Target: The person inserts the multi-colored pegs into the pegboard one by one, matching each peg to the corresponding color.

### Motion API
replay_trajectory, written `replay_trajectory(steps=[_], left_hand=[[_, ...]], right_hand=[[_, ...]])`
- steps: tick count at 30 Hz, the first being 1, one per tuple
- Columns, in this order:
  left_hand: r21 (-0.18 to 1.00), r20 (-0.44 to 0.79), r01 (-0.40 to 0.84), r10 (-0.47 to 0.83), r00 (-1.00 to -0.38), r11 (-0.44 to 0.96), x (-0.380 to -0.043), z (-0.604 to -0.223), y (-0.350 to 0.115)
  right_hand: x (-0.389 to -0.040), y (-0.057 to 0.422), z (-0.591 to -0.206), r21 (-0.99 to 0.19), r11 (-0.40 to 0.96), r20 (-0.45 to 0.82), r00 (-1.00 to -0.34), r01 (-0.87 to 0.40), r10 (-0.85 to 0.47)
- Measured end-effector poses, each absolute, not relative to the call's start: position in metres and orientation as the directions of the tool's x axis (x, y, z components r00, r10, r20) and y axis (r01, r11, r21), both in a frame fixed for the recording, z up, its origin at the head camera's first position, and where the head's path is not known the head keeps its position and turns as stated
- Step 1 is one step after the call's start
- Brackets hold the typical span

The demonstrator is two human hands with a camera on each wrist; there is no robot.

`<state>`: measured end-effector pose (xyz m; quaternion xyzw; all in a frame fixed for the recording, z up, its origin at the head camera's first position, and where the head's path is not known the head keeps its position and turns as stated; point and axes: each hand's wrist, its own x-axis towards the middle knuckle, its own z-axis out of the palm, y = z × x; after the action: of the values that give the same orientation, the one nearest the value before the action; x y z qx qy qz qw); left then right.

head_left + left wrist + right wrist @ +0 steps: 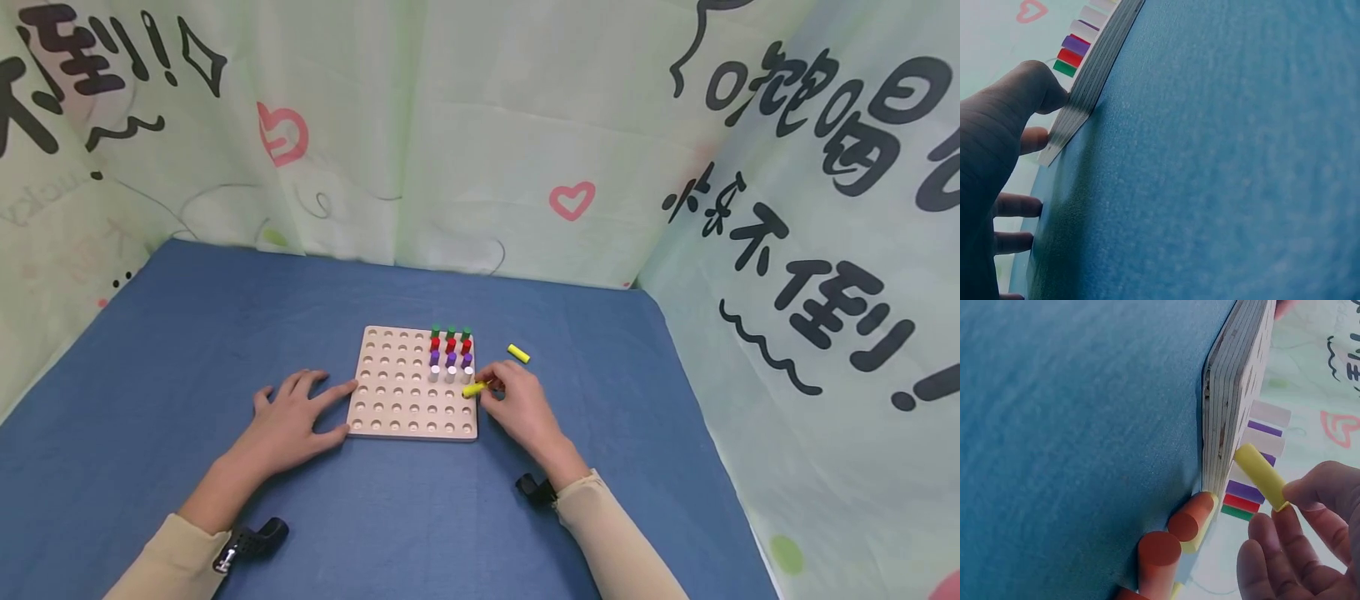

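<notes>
A pale wooden pegboard (393, 392) with rows of round holes lies on the blue cloth. Toward its right side stand short rows of green, red (451, 345), purple and white pegs. My right hand (517, 408) pinches a yellow peg (1261, 475) by one end, between thumb and fingertips. That peg is tilted, its free end over the board's right edge, just in front of the white pegs (451, 375). My left hand (288, 425) is spread at the board's left side, thumb and index fingertip touching the edge.
Another yellow peg (518, 353) lies on the cloth right of the board. In the right wrist view, orange-red pegs (1159, 562) and more yellow ones lie beside the board's edge. A printed curtain (480, 150) encloses the table at the back and sides.
</notes>
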<state>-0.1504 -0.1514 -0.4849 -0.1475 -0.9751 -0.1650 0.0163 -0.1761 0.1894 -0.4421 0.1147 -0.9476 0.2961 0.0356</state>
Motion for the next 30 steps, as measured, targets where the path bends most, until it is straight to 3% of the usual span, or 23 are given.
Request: replay_trajectory(steps=[16,30], left_hand=[[0.308,0.08,0.293,0.282,-0.956,0.905,-0.152,-0.489,-0.152],[0.309,0.079,0.293,0.282,-0.956,0.905,-0.153,-0.486,-0.151]], right_hand=[[-0.178,0.185,-0.447,-0.568,0.764,0.213,-0.952,-0.305,-0.222],[-0.189,0.199,-0.452,-0.496,0.859,0.095,-0.991,-0.13,-0.095]])
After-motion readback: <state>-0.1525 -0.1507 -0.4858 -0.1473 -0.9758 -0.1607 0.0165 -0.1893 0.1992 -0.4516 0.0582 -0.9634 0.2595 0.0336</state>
